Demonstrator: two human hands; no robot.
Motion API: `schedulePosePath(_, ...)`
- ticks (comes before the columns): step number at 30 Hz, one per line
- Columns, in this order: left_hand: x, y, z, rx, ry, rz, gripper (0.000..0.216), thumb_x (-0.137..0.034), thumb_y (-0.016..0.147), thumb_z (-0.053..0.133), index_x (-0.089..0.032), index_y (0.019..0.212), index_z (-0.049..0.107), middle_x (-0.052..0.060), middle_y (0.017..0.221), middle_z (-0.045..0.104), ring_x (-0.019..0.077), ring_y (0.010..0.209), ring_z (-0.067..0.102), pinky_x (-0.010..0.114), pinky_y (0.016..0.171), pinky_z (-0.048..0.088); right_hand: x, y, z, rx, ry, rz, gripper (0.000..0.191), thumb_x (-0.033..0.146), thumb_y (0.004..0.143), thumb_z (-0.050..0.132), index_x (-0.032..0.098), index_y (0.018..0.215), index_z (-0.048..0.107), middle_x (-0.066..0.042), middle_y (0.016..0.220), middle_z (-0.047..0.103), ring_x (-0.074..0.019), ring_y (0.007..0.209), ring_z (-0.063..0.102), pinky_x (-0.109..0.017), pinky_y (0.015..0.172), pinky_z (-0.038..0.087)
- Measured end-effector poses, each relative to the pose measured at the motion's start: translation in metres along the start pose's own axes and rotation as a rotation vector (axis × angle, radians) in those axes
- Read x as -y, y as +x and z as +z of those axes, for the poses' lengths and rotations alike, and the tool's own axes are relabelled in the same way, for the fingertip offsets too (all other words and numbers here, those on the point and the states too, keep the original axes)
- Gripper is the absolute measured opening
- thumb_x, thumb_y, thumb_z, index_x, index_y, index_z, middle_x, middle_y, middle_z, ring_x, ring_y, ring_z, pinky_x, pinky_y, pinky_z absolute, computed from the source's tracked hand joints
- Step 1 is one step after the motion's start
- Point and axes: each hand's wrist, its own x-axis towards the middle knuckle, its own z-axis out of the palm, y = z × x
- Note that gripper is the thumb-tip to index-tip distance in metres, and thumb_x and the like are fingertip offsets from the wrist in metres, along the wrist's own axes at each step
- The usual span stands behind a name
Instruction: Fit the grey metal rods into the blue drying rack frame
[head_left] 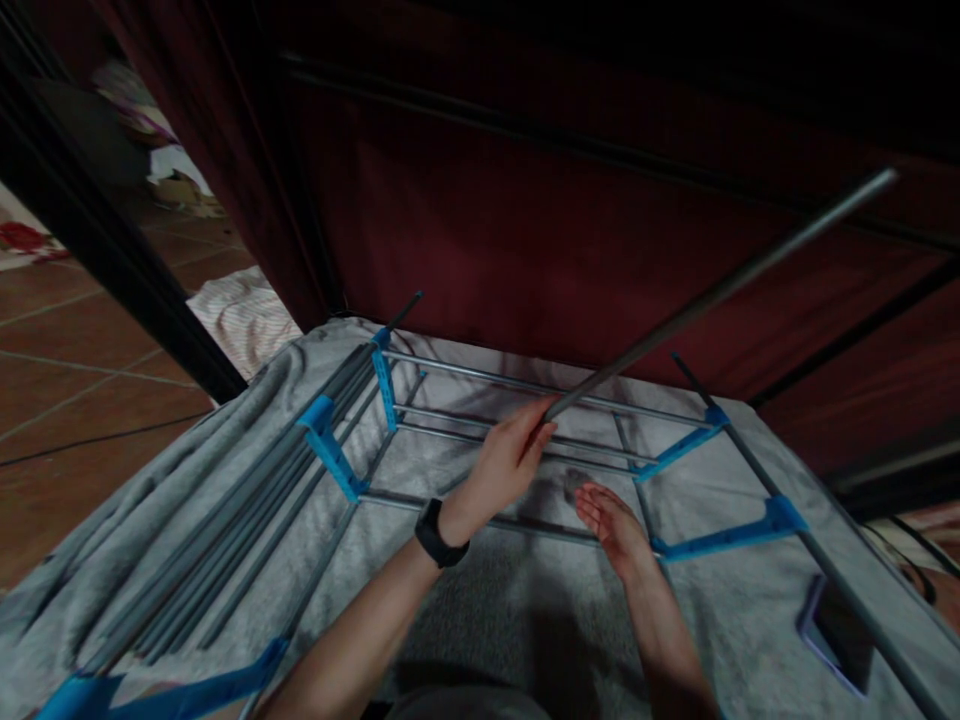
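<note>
My left hand (510, 450), with a black watch on its wrist, is closed around the lower end of a grey metal tube (690, 303). The tube slants up to the right, its far end in the air. My right hand (611, 520) is held out with its fingers extended and nothing in it, close to the rack's front crossbar. Both hands are over a partly built rack of grey tubes (480, 372) joined by blue plastic connectors (720, 540), lying on a grey blanket.
Several loose tubes (255, 530) lie along the rack's left side on the grey blanket (82, 570). A phone (836, 635) rests at the right. Dark red curtains (480, 240) hang behind, and a dark post (127, 240) stands before the tiled floor (97, 370) at the left.
</note>
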Motion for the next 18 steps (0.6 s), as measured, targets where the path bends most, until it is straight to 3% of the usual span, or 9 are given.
schedulePosePath(5,0.046,-0.021,0.016,0.190,0.158,-0.002,0.034,-0.030,0.100,0.055,-0.024,0.129,0.070,0.010,0.120,0.076,0.0252,0.109,0.072,0.038,0.102,0.053,0.010,-0.003,0.011,-0.023,-0.003,-0.026,0.029,0.027,0.067,0.088,0.019,0.091,0.074,-0.007,0.092,0.081,-0.0157,0.075,0.075,-0.026,0.072,0.059)
schedulePosePath(10,0.089,-0.051,0.013,0.277,0.322,-0.013,0.032,-0.033,0.103,0.049,-0.023,0.127,0.069,0.010,0.118,0.076,0.0243,0.109,0.072,0.039,0.099,0.055,0.029,-0.007,0.011,-0.070,0.009,-0.109,0.027,0.027,0.067,0.088,0.020,0.089,0.074,-0.006,0.089,0.081,-0.0142,0.071,0.073,-0.025,0.069,0.059)
schedulePosePath(18,0.082,-0.057,-0.011,0.334,0.694,0.096,0.034,-0.028,0.105,0.044,-0.023,0.128,0.068,0.009,0.110,0.075,0.0251,0.100,0.068,0.042,0.095,0.053,0.058,-0.014,0.006,-0.123,0.103,-0.313,0.024,0.028,0.071,0.088,0.022,0.083,0.068,0.000,0.078,0.077,-0.0146,0.071,0.073,-0.026,0.072,0.059)
